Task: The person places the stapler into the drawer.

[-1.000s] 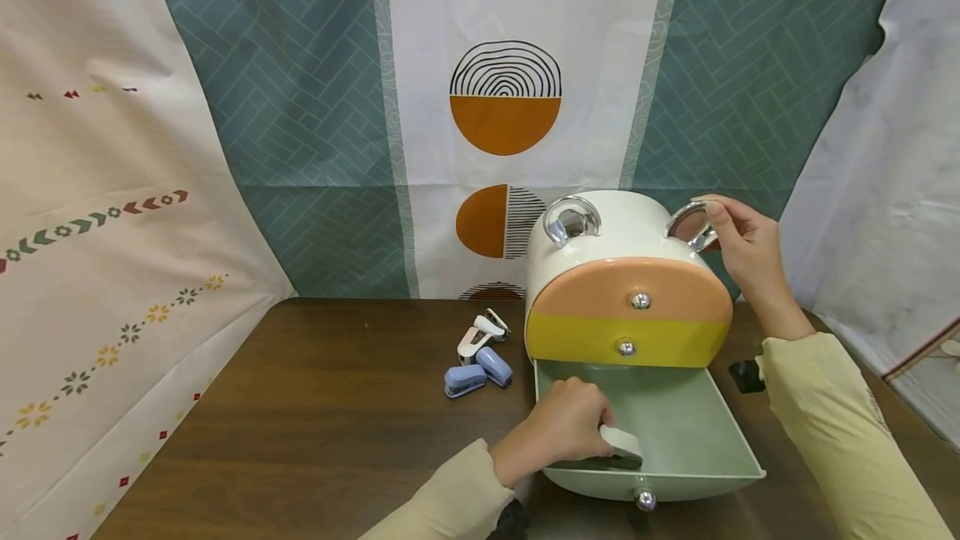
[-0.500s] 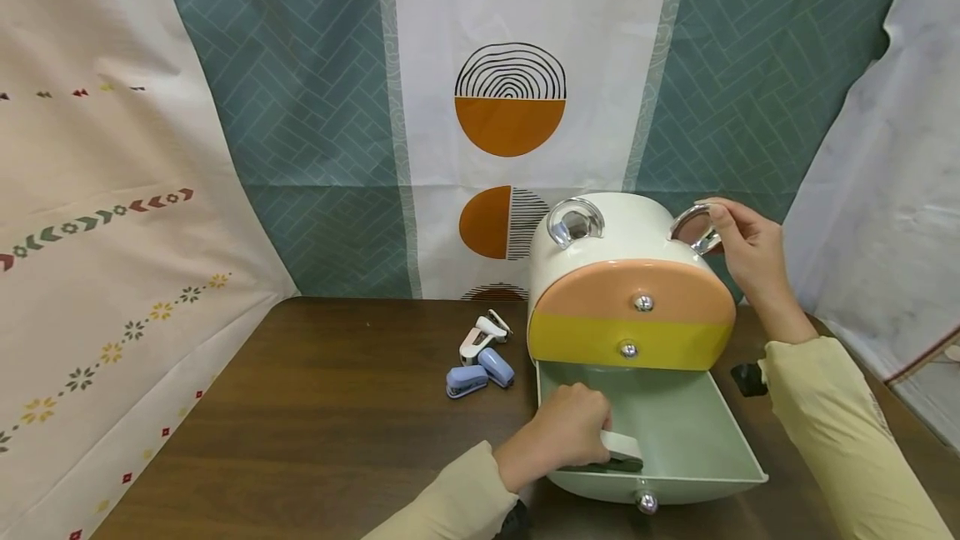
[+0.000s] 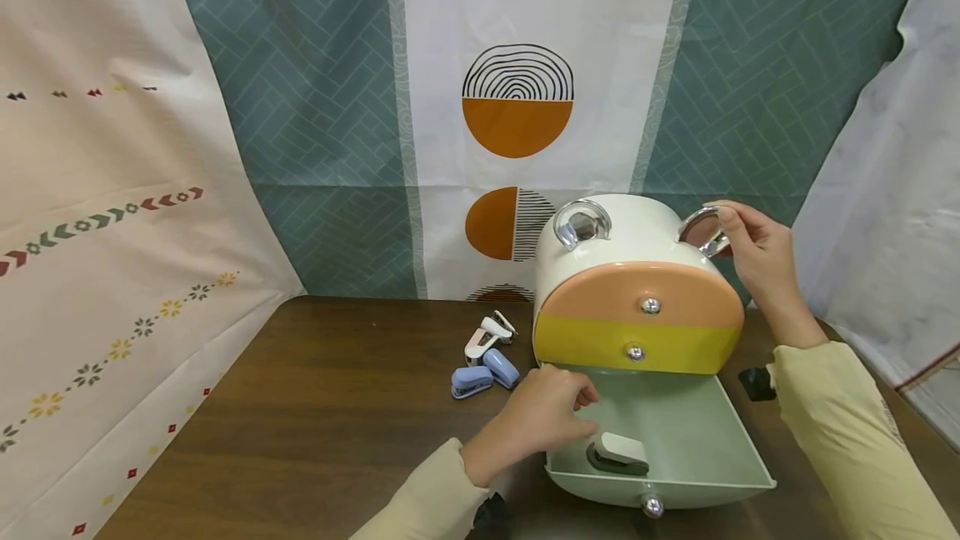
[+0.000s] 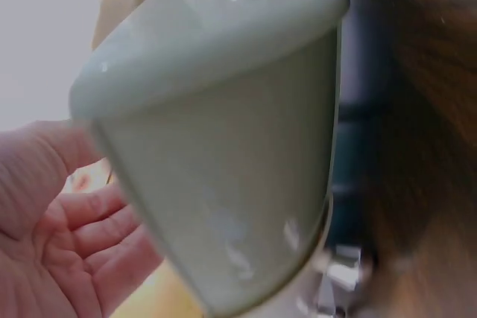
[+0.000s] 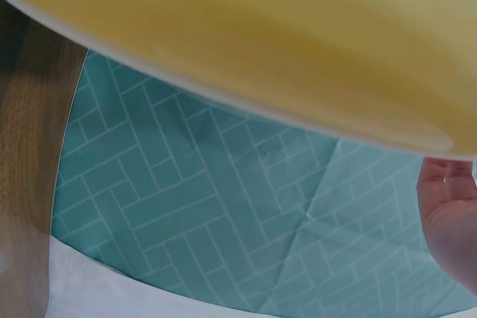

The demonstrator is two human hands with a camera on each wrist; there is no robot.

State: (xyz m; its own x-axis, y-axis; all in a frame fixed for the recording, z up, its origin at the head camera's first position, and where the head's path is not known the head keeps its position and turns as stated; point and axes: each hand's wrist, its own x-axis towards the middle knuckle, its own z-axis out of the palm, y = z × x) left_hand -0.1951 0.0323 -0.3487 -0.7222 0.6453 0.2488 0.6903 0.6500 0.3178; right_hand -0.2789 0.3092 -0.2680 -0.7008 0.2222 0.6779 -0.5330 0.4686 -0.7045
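A small white stapler (image 3: 620, 450) with a dark base lies in the pulled-out pale green drawer (image 3: 682, 415), near its front left. My left hand (image 3: 534, 413) hovers over the drawer's left edge, apart from the stapler, its fingers loosely bent around nothing. In the left wrist view, that left hand (image 4: 82, 236) shows an uncurled palm beside the drawer. My right hand (image 3: 765, 261) pinches the right chrome ear-shaped ring (image 3: 702, 230) on top of the white rounded cabinet (image 3: 630, 227). Only part of the right hand (image 5: 451, 217) shows in the right wrist view, past the yellow drawer front.
Two small blue staplers (image 3: 471, 382) lie on the brown table (image 3: 337, 423) left of the cabinet, with white stapler-like items (image 3: 483, 342) behind them. Orange (image 3: 600, 294) and yellow (image 3: 592, 340) drawers above are shut. A patterned cloth (image 3: 517, 123) hangs behind.
My left hand has let go of the white stapler inside the drawer and drawn back up and left. The right hand keeps hold of the ring. The view has shifted slightly left.
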